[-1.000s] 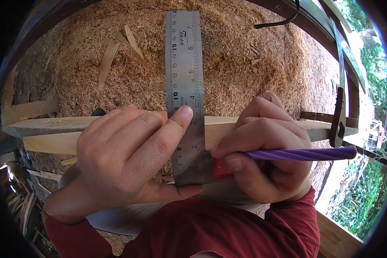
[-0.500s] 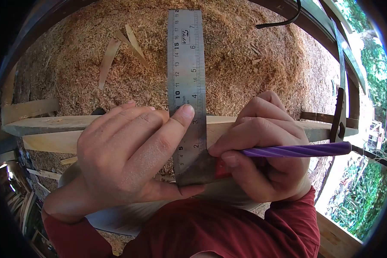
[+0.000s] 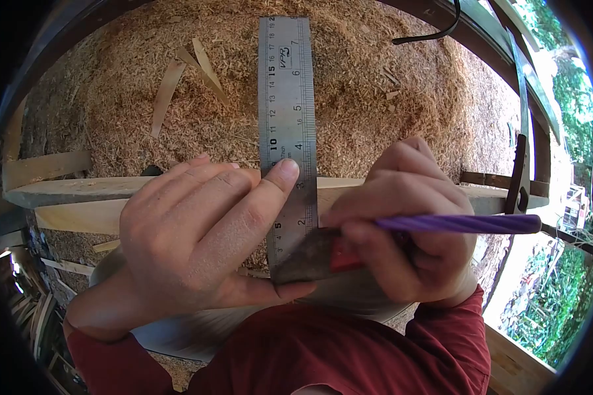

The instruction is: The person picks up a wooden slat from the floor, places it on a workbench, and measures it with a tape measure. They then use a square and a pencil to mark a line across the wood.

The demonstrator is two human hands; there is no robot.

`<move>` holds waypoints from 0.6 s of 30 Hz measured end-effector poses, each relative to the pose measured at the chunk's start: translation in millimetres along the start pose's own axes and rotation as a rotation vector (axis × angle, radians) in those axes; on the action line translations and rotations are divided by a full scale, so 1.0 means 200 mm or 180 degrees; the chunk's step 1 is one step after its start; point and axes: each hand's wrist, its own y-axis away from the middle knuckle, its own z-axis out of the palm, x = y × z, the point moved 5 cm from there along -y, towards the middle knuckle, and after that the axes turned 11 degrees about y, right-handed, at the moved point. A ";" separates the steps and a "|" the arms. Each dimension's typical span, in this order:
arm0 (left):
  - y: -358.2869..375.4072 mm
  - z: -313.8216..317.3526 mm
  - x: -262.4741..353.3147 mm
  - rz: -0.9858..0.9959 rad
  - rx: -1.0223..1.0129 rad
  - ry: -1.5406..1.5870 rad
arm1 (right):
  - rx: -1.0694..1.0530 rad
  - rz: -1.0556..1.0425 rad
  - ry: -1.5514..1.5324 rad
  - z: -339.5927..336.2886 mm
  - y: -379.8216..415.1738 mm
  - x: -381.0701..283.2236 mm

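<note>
A steel try square with a ruled blade (image 3: 288,85) lies across a wooden board (image 3: 484,199), its blade pointing away from me. My left hand (image 3: 197,230) is closed on it, one finger resting on the ruled face and another digit under the near end. A dark stock with a red part (image 3: 344,258) shows at that near end. My right hand (image 3: 408,230) grips a purple spiral-patterned pen (image 3: 464,224), held nearly level at the blade's right edge. Fingers hide the pen's tip.
Wood shavings (image 3: 375,105) cover the ground beyond the board, with thin wood strips (image 3: 168,95) on top. A handsaw (image 3: 520,164) stands at the right by a wooden frame. A black strap (image 3: 435,38) hangs at the upper right.
My right hand and the pen have shifted slightly, and they look blurred. The try square has moved a touch to the right; my left hand is almost unchanged.
</note>
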 end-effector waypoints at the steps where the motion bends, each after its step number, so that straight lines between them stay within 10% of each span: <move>1: 0.00 0.00 0.00 -0.0025 -0.0013 0.0009 | 0.0072 0.0116 0.0081 0.00 0.00 0.01; 18: 0.00 0.00 -0.01 0.0055 0.0055 0.0061 | -0.0020 0.0089 0.0026 -0.02 -0.01 -0.01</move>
